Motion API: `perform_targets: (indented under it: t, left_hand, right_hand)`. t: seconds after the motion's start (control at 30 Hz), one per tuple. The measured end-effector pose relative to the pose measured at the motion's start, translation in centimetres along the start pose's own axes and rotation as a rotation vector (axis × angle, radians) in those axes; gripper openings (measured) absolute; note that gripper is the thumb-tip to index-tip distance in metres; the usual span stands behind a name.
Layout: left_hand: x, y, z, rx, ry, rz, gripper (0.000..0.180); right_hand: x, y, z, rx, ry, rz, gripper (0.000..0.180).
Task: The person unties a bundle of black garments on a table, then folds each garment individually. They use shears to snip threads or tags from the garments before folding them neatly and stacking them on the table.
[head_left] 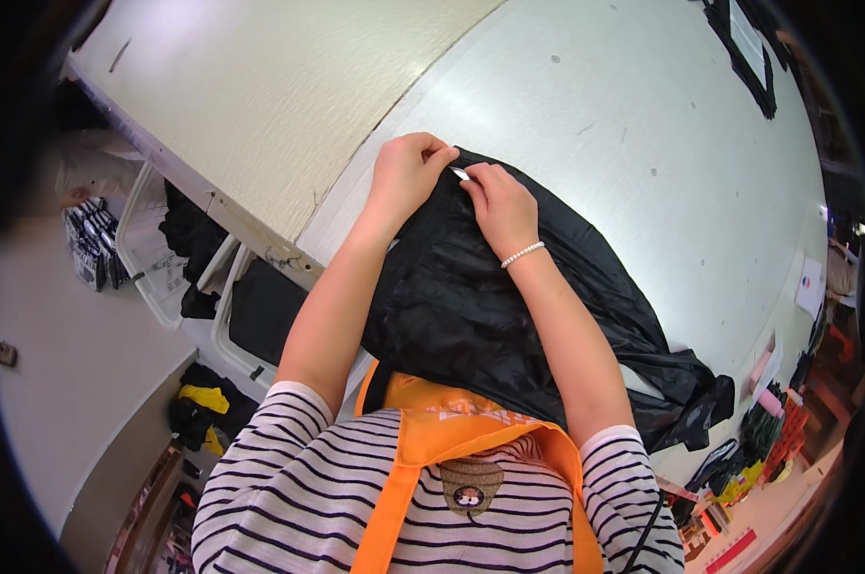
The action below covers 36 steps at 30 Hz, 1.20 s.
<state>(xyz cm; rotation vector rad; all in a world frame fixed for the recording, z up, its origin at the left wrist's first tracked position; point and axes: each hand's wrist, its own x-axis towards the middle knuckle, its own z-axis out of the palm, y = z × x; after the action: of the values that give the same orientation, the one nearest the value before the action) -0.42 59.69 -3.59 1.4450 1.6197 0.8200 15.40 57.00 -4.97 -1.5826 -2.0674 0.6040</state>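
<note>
A thin, slightly shiny black garment (pixel 452 277) lies spread over the near edge of the table, its lower part reaching my apron. My left hand (pixel 406 177) pinches the garment's far edge between thumb and fingertips. Just to the right, my right hand (pixel 502 206) is closed, thumb against fingers, on a small white label (pixel 459 174) at that same edge. The label's tip sticks out toward my left hand; the rest is covered by the fingers. Folds hide what kind of garment it is.
The pale table (pixel 662 124) has a seam beside a cream board (pixel 289 86). Below its left edge stand white bins (pixel 145 249) with black cloth. A black item (pixel 743 57) lies at the far right. A pink thread cone (pixel 769 402) and coloured cloths are at the right.
</note>
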Motion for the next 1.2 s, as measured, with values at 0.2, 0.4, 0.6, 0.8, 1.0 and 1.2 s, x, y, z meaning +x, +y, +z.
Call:
perform_targets:
  t: [0.2, 0.4, 0.6, 0.8, 1.0, 1.2]
  left_hand:
    - [-9.2, 1.1, -8.6, 0.051, -0.365, -0.261, 0.02]
    - [-27.5, -10.7, -12.5, 0.783, -0.786, -0.559, 0.04]
    - [-32.4, -16.5, -3.9, -0.646, -0.268, -0.815, 0.054]
    - [-33.4, -12.9, -3.7, -1.316, -0.139, -0.742, 0.028]
    - [-31.7, -4.9, -4.3, -1.062, -0.162, -0.51, 0.026]
    - [-29.6, -2.8, -4.4, -1.235, -0.197, -0.357, 0.037]
  right_hand:
    - [-1.6, -0.3, -1.8, 0.285, 0.066, 0.225, 0.024]
    - [-8.2, -2.7, -4.0, 0.461, 0.035, 0.264, 0.02]
    - [-16.9, -5.9, -2.0, 0.663, -0.232, 0.391, 0.013]
    - [-21.4, -8.8, -2.4, 0.695, -0.379, 0.35, 0.025]
    - [-22.3, -10.2, -2.6, 0.414, -0.382, 0.074, 0.03]
    - [-21.7, -9.9, -3.6, 0.627, -0.31, 0.27, 0.019]
